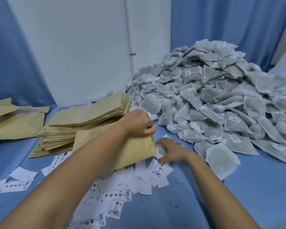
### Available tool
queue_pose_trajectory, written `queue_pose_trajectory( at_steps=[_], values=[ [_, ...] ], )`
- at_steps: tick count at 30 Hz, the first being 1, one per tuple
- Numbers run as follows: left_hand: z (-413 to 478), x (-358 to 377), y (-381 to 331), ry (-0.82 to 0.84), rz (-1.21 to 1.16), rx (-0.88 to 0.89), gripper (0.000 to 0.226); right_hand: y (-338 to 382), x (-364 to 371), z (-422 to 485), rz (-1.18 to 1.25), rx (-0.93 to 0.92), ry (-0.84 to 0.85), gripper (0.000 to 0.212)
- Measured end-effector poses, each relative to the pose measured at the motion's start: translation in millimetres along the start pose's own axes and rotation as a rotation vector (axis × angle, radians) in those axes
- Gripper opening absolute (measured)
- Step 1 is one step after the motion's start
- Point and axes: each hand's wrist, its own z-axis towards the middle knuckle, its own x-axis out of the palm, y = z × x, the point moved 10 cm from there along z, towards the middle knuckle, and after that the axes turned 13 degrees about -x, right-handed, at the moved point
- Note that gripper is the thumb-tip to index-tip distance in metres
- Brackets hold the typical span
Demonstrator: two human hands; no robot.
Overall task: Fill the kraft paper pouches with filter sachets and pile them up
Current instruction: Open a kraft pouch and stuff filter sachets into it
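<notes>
Labels (116, 195), gripped pouch (135, 152), pouch stack (82, 123), sachet heap (213, 100)

Right rear filled to wall (73, 47) by sachet heap (213, 100), foot spilling toward centre. Left-centre blocked by pouch stack (82, 123); narrow gap between taken by left hand (139, 124) pinching pouch (130, 154) and right hand (172, 151) curled over sachet (160, 152). Front littered with labels (116, 195). Bare blue cloth (238, 199) front right: open passage.
</notes>
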Motion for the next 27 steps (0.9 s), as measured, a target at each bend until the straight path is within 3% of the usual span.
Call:
queue_pose_trajectory(
  at_steps=[2, 5, 7, 9, 10, 12, 15, 16, 18, 19, 20, 22, 23, 25, 27],
  values=[
    [7, 11, -5, 0.017, 0.003, 0.000, 0.043, -3, -10, 3, -0.052, 0.018, -0.091, 0.063],
    [16, 23, -8, 0.041, 0.001, -0.018, 0.044, -16, -36, 4, -0.052, 0.055, -0.309, 0.021],
    [20, 23, -6, 0.016, -0.026, -0.049, 0.049, -21, -67, -4, 0.180, 0.031, -0.645, 0.007],
    [23, 20, -3, -0.030, -0.063, -0.079, 0.053, -30, -107, -19, 0.378, -0.008, -1.064, 0.009],
    [24, 18, -3, -0.050, -0.076, -0.088, 0.054, -33, -121, -16, 0.392, -0.015, -1.156, 0.012],
    [26, 17, -3, -0.068, -0.076, -0.101, 0.055, -38, -129, 18, 0.339, 0.039, -1.020, 0.029],
    [25, 17, -4, -0.084, -0.068, -0.110, 0.051, -45, -118, 63, 0.213, 0.141, -0.719, 0.019],
    [24, 15, -4, -0.099, -0.068, -0.116, 0.049, -42, -116, 68, 0.132, 0.145, -0.671, 0.025],
    [21, 10, -1, -0.133, -0.083, -0.127, 0.043, -29, -121, 69, -0.008, 0.099, -0.692, 0.038],
    [20, 11, 3, -0.129, -0.093, -0.142, 0.042, -23, -126, 64, 0.014, 0.062, -0.785, 0.041],
    [19, 13, 9, -0.112, -0.103, -0.165, 0.043, -22, -129, 54, 0.185, 0.027, -0.904, 0.042],
    [17, 18, 22, -0.062, -0.108, -0.216, 0.043, -33, -123, 35, 0.839, -0.081, -1.147, 0.037],
    [15, 17, 27, -0.065, -0.106, -0.229, 0.041, -34, -117, 33, 1.186, -0.158, -1.170, 0.028],
    [9, 7, 36, -0.121, -0.109, -0.241, 0.043, -18, -112, 40, 1.623, -0.339, -0.980, 0.014],
    [3, -5, 42, -0.176, -0.129, -0.246, 0.047, 8, -113, 39, 1.691, -0.452, -0.714, 0.019]
  ],
)
